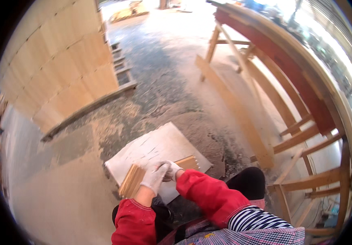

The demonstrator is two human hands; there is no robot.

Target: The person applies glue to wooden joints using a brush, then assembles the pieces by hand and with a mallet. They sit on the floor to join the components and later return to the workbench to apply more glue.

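Observation:
My left hand (154,177) and my right hand (172,169), both in white gloves, meet close together just above a white sheet or board (159,141) on the floor. Their fingers look curled in toward each other; whatever lies between them is hidden and slightly blurred. Thin light-wood strips (132,179) stick out to the left of my left hand, and more strips (189,163) show beyond my right hand. Whether these are one long bundle or two, I cannot tell, as my hands cover the middle.
A tall stack of pale wooden panels (61,61) stands on a pallet (125,83) at the far left. On the right is a long wooden workbench (282,57) with braced legs, a plank (235,110) leaning by it. Dust covers the concrete floor (61,175). My knee (247,183) is close on the right.

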